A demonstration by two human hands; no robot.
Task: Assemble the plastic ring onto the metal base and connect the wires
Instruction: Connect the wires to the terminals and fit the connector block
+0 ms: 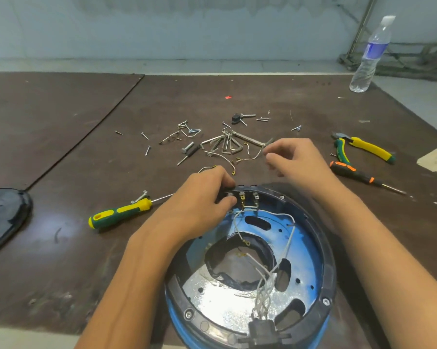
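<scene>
Base plate (pixel 227 306): bare metal, bright, mottled and strongly reflective. Blue tint across the far half, possibly a film or only a reflection.
Ring (pixel 324 250): black plastic, matt, smooth.
Wires (pixel 265 290): whitish sheath, looks woven.
Surface (pixel 73 147): dark brown board, matt, scuffed, scratched.
Screws (pixel 147 149): shiny metal.
Screwdriver (pixel 119 214) handle: glossy yellow-and-green plastic.
Bottle (pixel 368 61): clear ribbed plastic.

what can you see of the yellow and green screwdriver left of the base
The screwdriver lies flat on the brown table. Its thick handle is yellow and dark green, plastic or rubber by the look; a thin bare metal shaft points right toward the left hand. A loose bolt lies by its collar. No hand holds it.
</scene>
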